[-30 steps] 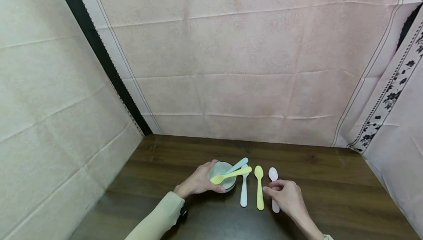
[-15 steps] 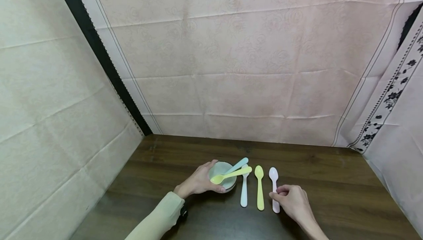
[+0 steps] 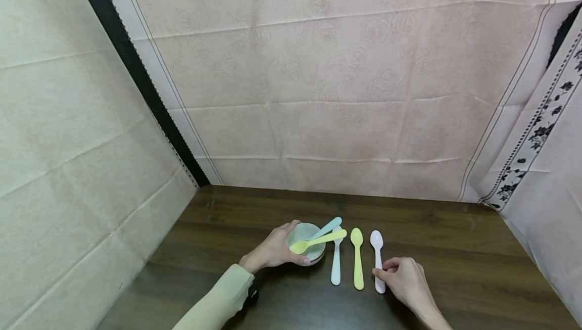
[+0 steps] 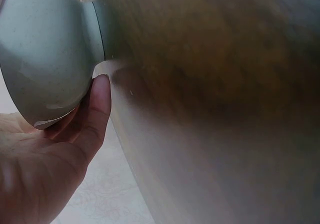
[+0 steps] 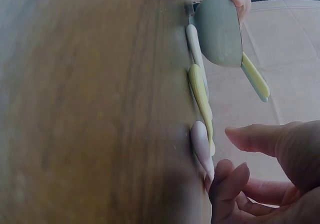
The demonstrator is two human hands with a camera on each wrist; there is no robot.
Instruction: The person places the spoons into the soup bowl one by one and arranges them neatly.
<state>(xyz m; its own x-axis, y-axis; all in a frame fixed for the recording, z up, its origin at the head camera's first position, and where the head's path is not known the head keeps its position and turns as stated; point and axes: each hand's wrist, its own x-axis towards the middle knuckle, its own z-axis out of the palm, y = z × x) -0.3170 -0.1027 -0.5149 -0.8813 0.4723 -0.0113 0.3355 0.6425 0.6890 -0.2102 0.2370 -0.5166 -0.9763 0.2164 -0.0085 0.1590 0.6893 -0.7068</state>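
Observation:
A pale green bowl (image 3: 297, 235) is held by my left hand (image 3: 274, 249), thumb at the near side, fingers around the far side. Across its top lie a yellow spoon (image 3: 318, 240) and a light-blue utensil (image 3: 329, 226), whose far end is hidden. To the right, a light-blue utensil (image 3: 336, 264), a yellow spoon (image 3: 357, 256) and a pale lavender spoon (image 3: 377, 243) lie side by side on the table. At the lavender spoon's handle is my right hand (image 3: 403, 280); in the right wrist view its fingers (image 5: 225, 184) are beside the handle, with the thumb apart from them.
The dark wooden table (image 3: 454, 249) ends at a pale cloth backdrop (image 3: 318, 118). Cloth side panels (image 3: 91, 168) stand at left and right, the right one with a black floral border. Bare wood lies around the utensils.
My right hand has drawn slightly back toward me and to the right, along the lavender spoon's handle. The left hand, bowl and utensils stay practically in place.

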